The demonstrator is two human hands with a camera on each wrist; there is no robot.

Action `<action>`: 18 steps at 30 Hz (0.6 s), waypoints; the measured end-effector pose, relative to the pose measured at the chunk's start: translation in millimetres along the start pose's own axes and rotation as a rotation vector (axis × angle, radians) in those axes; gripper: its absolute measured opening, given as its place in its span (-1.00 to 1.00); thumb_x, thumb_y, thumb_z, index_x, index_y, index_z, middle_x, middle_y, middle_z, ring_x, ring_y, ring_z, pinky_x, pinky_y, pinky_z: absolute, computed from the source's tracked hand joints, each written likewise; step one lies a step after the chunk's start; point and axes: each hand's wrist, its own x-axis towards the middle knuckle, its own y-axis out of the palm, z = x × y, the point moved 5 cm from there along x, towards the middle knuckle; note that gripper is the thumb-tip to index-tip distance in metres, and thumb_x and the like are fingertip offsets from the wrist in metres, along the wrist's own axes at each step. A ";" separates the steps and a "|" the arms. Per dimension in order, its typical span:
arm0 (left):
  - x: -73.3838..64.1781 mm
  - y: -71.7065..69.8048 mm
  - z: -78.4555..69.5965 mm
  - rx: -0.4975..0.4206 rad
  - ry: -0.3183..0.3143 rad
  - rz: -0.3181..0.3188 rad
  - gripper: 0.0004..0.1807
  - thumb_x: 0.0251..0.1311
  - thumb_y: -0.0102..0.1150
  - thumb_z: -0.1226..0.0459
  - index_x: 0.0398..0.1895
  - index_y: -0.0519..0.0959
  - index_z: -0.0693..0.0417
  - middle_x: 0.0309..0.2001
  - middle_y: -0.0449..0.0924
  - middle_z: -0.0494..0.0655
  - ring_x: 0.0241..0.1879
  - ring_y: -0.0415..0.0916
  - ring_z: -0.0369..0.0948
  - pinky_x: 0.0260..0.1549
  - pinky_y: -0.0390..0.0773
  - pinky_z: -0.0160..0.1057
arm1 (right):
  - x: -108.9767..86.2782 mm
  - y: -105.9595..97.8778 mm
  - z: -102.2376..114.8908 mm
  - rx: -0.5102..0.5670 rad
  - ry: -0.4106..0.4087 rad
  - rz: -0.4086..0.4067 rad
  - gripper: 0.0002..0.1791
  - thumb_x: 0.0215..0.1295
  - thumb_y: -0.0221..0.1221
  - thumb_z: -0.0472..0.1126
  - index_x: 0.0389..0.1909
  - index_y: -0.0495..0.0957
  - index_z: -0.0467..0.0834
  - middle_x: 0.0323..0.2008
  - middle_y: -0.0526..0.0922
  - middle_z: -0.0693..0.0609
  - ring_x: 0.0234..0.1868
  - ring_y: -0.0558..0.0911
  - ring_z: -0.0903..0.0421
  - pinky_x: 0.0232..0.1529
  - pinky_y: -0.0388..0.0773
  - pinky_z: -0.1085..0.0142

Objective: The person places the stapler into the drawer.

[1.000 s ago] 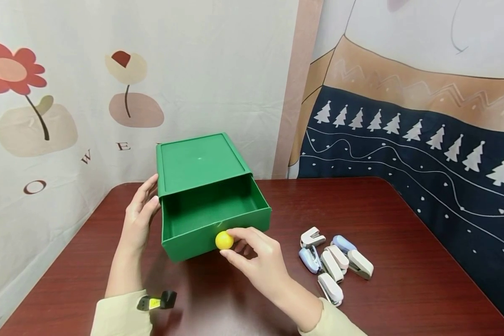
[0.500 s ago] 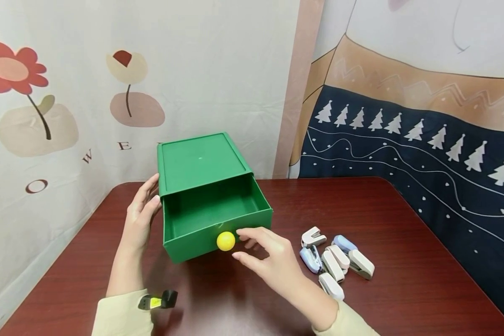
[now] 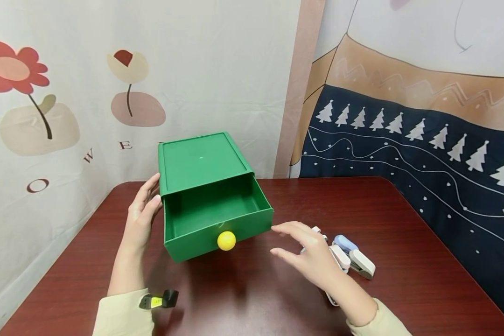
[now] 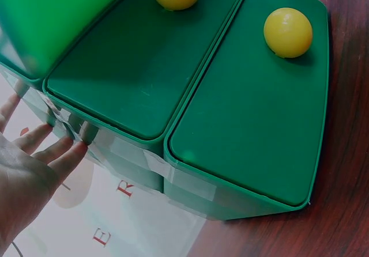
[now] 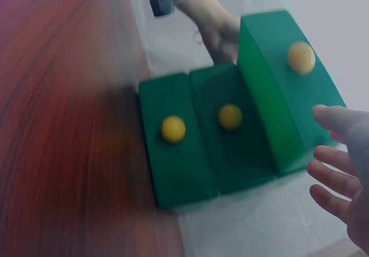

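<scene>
A green drawer cabinet (image 3: 203, 161) stands on the table with its top drawer (image 3: 252, 225) pulled out, and the inside of that drawer looks bare. The drawer front carries a round yellow knob (image 3: 226, 241). My left hand (image 3: 138, 221) rests its fingertips against the cabinet's left side. In the left wrist view, two lower drawers are pushed in, each with a yellow knob (image 4: 288, 32). My right hand (image 3: 312, 255), fingers loosely spread and holding nothing, is right of the drawer. It partly hides a group of small staplers (image 3: 362, 264).
The staplers are white, pinkish and blue, one blue stapler (image 3: 344, 243) lying at the back. A reddish-brown wooden table (image 3: 403, 224) lies under everything. Printed curtains (image 3: 218, 70) hang behind it. A dark strap tag (image 3: 158, 301) sits at the left sleeve.
My right hand has let go of the yellow knob and moved right, to over the staplers. My left hand keeps its place on the cabinet, and the drawer stays pulled out.
</scene>
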 end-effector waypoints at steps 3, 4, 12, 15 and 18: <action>-0.1 -0.1 0.3 0.002 -0.002 0.001 -0.47 0.42 -0.14 0.34 0.44 0.21 0.09 0.33 0.27 -0.08 0.32 0.14 -0.16 0.07 0.28 -0.39 | -4.7 -9.1 -11.3 -0.044 0.002 0.022 -0.46 -0.14 0.49 -0.32 -0.02 0.62 -0.13 -0.09 0.62 0.08 -0.07 0.58 0.13 -0.05 0.42 0.47; 0.0 -0.1 0.4 0.003 -0.002 0.001 -0.47 0.42 -0.14 0.34 0.44 0.21 0.09 0.33 0.27 -0.08 0.32 0.14 -0.16 0.07 0.28 -0.39 | -6.3 -11.8 -15.4 -0.054 0.009 0.034 -0.45 -0.14 0.50 -0.33 -0.01 0.62 -0.14 -0.08 0.62 0.08 -0.06 0.58 0.12 -0.04 0.41 0.49; 0.0 -0.9 0.6 0.016 0.007 0.002 -0.47 0.42 -0.14 0.34 0.44 0.21 0.10 0.32 0.27 -0.09 0.31 0.14 -0.16 0.07 0.29 -0.39 | -16.8 -29.2 -52.1 -0.075 0.155 0.172 -0.37 -0.12 0.51 -0.29 0.09 0.57 -0.09 0.03 0.56 0.09 0.06 0.51 0.12 -0.01 0.43 0.41; 0.1 -1.1 1.1 0.023 0.004 0.002 -0.47 0.42 -0.14 0.34 0.44 0.20 0.09 0.33 0.26 -0.06 0.31 0.14 -0.16 0.07 0.29 -0.40 | -20.0 -33.2 -65.7 -0.072 0.212 0.214 -0.35 -0.10 0.50 -0.27 0.11 0.55 -0.09 0.05 0.55 0.07 0.01 0.51 0.14 -0.14 0.52 0.29; 0.3 -1.2 1.6 0.034 0.001 0.000 -0.47 0.42 -0.14 0.33 0.44 0.20 0.09 0.33 0.26 -0.06 0.31 0.15 -0.18 0.07 0.29 -0.41 | -23.0 -36.7 -77.9 -0.062 0.269 0.247 -0.35 -0.07 0.49 -0.25 0.14 0.54 -0.10 0.07 0.55 0.02 0.02 0.50 0.11 -0.25 0.56 0.18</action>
